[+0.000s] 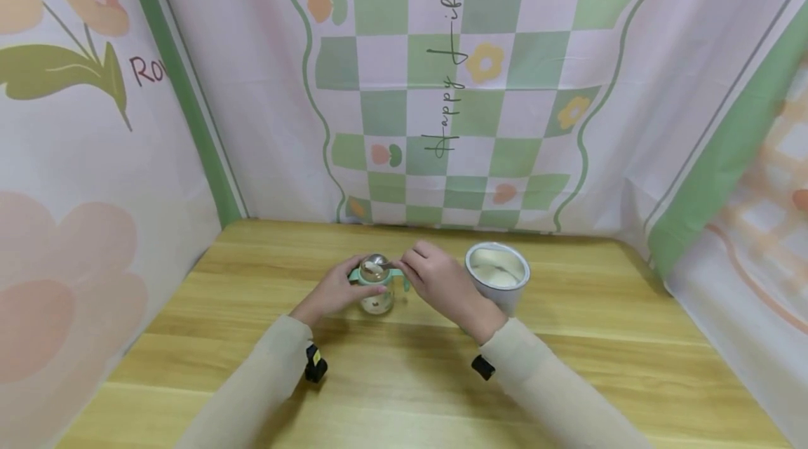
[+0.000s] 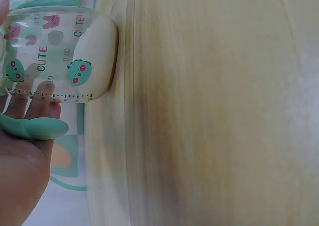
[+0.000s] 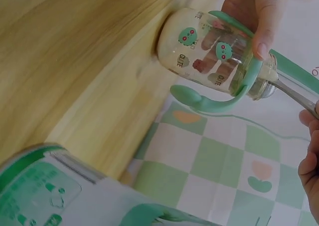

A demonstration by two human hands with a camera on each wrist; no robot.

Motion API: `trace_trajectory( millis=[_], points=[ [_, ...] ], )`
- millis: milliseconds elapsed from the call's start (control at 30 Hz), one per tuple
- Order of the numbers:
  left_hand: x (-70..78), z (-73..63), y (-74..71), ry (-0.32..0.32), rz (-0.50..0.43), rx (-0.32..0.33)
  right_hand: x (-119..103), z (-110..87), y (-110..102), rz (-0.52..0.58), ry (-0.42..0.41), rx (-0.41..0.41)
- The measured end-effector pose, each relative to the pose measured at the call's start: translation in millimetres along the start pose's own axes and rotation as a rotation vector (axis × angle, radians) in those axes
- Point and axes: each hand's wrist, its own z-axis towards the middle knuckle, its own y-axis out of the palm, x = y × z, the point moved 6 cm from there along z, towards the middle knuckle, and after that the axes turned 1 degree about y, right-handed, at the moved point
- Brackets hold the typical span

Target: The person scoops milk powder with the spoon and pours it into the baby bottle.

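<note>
The left hand [image 1: 341, 289] has its fingers curled round a clear bottle [image 1: 376, 304]; the right hand [image 1: 444, 285] pinches a spoon [image 3: 295, 94] at its mouth. Right of both hands' fingers stands an open can [image 1: 513, 299].

On your two-handled baby bottle [image 2: 57, 54]: "CUTE", repeated. On the checked curtain [image 1: 435, 84] facing you: "Happy Life", running sideways. On the flowered curtain [image 1: 76, 161] at your left: "RO", cut off at a green strip [image 1: 179, 84].
</note>
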Motion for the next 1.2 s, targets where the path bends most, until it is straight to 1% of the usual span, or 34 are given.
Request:
trace_trajectory(
  millis=[267,500,667,833,1000,1200],
  points=[
    [-1.7,0.9,-0.1,-0.002,0.015,-0.004,-6,1.6,-2,-0.075,-0.072,-0.029],
    [-3.8,1.3,-0.2,-0.015,0.034,-0.013,-9,1.3,-4,-0.085,-0.101,-0.049],
    [-4.1,0.9,0.0,-0.015,0.039,-0.012,-11,-0.4,-4,-0.115,-0.137,-0.067],
    [-2.9,0.6,-0.1,-0.007,0.028,-0.005,-15,-0.2,-6,-0.116,-0.182,-0.084],
    [-2.4,0.7,-0.2,-0.009,0.017,-0.003,-18,0.4,-8,-0.116,-0.204,-0.096],
    [-3.5,0.0,-0.3,-0.039,0.014,-0.015,-20,0.2,-7,-0.177,-0.26,-0.107]
  ],
)
